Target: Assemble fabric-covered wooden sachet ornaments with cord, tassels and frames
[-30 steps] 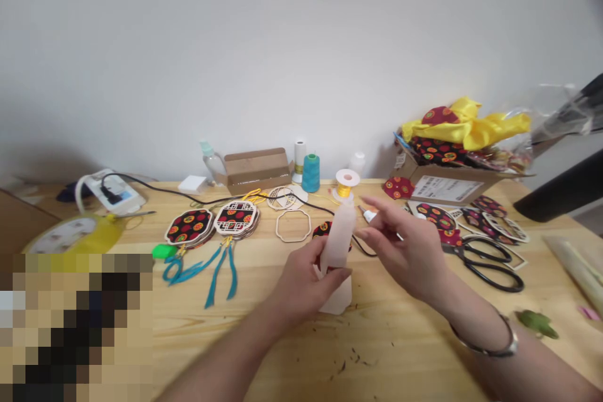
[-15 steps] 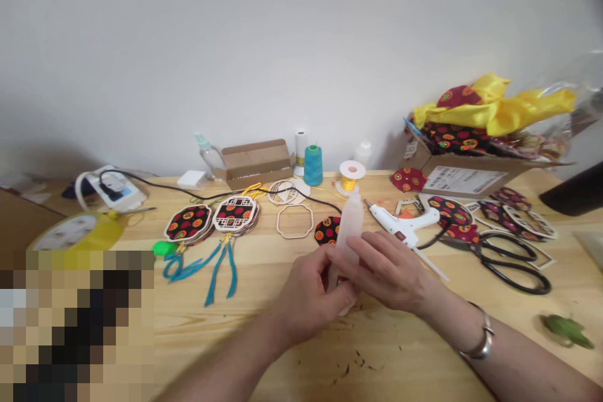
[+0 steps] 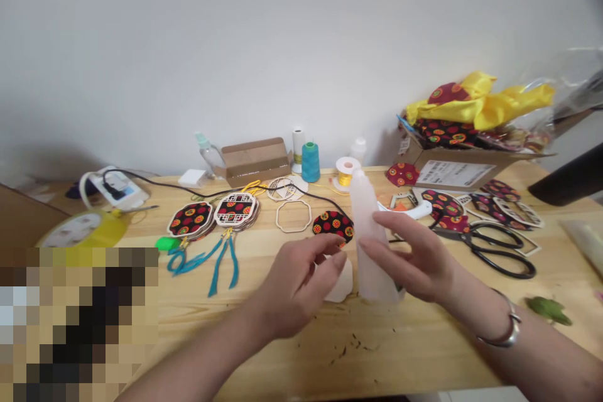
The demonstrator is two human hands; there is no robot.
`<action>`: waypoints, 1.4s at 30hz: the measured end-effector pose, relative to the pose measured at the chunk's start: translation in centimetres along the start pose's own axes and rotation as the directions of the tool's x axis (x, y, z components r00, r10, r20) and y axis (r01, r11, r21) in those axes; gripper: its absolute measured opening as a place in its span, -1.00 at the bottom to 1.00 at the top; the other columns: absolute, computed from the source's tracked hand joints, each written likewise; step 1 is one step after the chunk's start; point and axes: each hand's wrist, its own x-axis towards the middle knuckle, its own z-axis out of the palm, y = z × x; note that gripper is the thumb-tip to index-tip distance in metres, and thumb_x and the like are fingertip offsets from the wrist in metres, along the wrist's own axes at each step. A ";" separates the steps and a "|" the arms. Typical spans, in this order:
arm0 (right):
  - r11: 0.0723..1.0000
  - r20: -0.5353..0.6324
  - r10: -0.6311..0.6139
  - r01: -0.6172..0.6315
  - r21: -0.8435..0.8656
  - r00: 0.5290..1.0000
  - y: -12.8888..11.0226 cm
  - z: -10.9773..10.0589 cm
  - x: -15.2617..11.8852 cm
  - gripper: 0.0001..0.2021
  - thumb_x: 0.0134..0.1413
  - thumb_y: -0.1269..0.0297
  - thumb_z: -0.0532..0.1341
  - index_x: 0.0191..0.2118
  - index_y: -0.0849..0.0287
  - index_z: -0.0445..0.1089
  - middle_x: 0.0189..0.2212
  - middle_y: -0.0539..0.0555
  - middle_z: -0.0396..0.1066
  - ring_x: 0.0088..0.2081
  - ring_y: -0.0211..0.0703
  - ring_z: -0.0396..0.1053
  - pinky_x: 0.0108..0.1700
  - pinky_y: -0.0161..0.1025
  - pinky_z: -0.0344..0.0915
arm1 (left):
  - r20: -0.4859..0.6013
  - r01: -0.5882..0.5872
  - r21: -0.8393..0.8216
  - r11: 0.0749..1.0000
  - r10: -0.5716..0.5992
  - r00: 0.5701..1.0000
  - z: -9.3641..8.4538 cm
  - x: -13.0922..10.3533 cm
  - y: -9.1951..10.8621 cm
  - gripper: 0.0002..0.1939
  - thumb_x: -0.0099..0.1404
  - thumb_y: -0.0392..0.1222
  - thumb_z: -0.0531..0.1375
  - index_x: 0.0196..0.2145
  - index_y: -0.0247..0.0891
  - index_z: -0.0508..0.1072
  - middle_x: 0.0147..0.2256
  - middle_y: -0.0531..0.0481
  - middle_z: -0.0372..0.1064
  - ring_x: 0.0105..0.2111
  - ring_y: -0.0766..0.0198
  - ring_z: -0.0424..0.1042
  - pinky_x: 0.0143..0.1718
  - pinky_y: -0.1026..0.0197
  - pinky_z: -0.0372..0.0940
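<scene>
My right hand (image 3: 414, 257) is wrapped round a translucent white squeeze bottle (image 3: 370, 251), which leans slightly with its tip upward. My left hand (image 3: 306, 282) is curled beside a pale, rounded flat piece (image 3: 341, 279) lying on the wooden table; its fingertips are at the piece, and whether they pinch it is partly hidden. Just behind my hands lies a black patterned fabric piece (image 3: 333, 226). A thin wooden frame (image 3: 293, 217) is farther left. Behind the bottle, part of a white glue gun (image 3: 412, 210) shows.
Tasselled ornaments (image 3: 235, 210) and a black cable (image 3: 188, 188) lie left of centre. Thread spools (image 3: 311, 162) stand near the wall. At the right are black-handled scissors (image 3: 504, 257), a cardboard box (image 3: 452, 169) of fabric, and a green leaf-like item (image 3: 549, 309).
My hands have moved apart. The bottle has shifted right in my right hand, uncovering the pale piece and more of the black patterned fabric. The view has shifted slightly.
</scene>
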 end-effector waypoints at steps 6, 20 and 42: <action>0.992 -0.129 0.119 -0.111 0.068 0.984 0.3 1.1 -3.0 -0.56 0.00 0.50 0.23 0.04 0.09 0.28 -0.02 0.20 0.25 -0.06 -0.05 0.33 -0.18 -0.15 0.43 | -0.352 0.069 0.089 0.994 -0.033 0.935 0.8 1.4 -5.4 -0.76 0.28 -0.14 0.08 -0.16 -0.28 0.42 -0.30 -0.05 0.50 -0.42 0.30 0.42 -0.41 0.27 0.28; 0.688 0.070 0.570 -0.523 0.503 0.818 0.5 1.4 -2.8 -0.59 -0.17 0.46 0.35 -0.13 0.06 0.32 -0.18 0.07 0.37 -0.13 -0.07 0.37 -0.08 -0.08 0.36 | 0.233 -0.334 0.845 0.418 0.275 0.933 2.6 -2.9 -3.1 -0.77 0.14 -0.35 0.14 -0.22 -0.39 0.46 -0.26 -0.22 0.50 -0.28 0.06 0.45 -0.40 0.13 0.33; 0.615 0.243 0.635 -0.670 0.416 0.734 0.3 2.4 -3.6 -0.71 -0.16 0.34 0.36 -0.23 0.12 0.36 -0.32 0.01 0.45 -0.34 -0.20 0.42 -0.32 -0.28 0.40 | 0.113 -0.239 0.913 0.331 0.357 0.927 7.8 -3.2 -2.7 -0.78 0.12 -0.45 0.04 -0.43 -0.45 0.49 -0.48 -0.24 0.46 -0.51 0.10 0.42 -0.53 0.10 0.24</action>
